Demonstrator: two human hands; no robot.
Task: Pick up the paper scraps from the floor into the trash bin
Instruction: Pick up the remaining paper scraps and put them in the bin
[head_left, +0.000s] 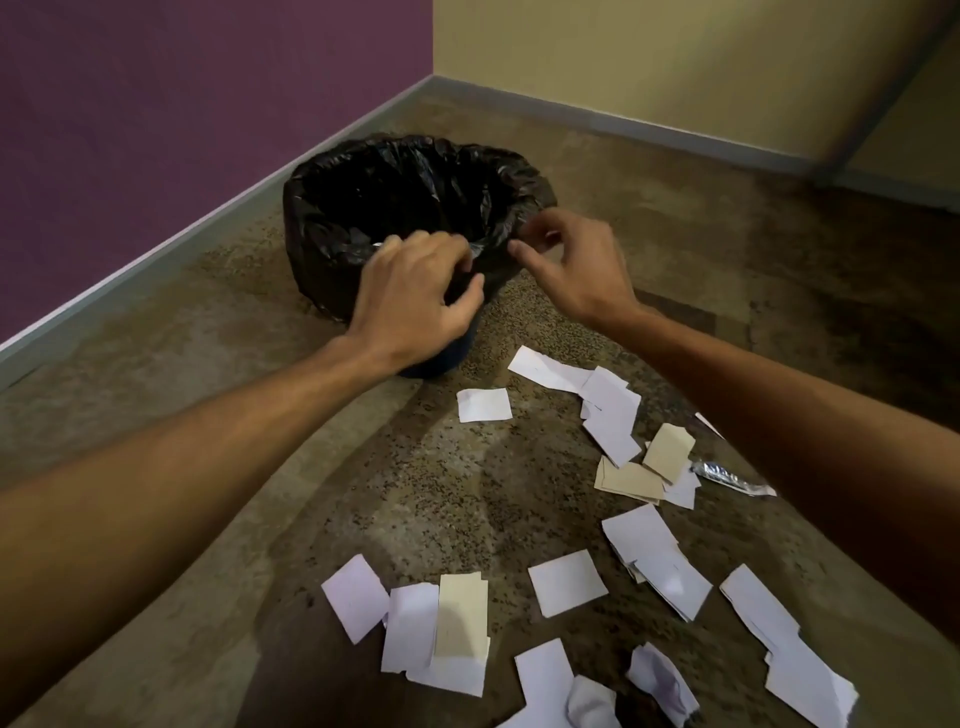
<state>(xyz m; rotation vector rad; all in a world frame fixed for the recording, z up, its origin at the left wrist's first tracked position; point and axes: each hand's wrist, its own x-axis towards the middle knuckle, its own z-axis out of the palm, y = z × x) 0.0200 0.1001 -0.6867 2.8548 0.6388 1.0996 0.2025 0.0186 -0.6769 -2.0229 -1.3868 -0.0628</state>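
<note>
Two hands, left hand (415, 291) and right hand (571, 265), hovered with loosely curled, empty fingers over the bin (363, 208) rim, paper scraps (566, 582) scattered on the floor (208, 415) nearby

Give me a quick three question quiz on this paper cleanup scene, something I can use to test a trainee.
1. True or false: the trash bin is lined with a black bag.
2. Where are both hands? A) at the near rim of the bin B) flat on the floor C) on the scraps
3. Fill in: apart from white ones, some paper scraps on the floor are ____ in colour.

Key
1. True.
2. A: the left hand and right hand are at the bin's near rim.
3. Tan, like the tan scrap lying over white pieces.
</note>
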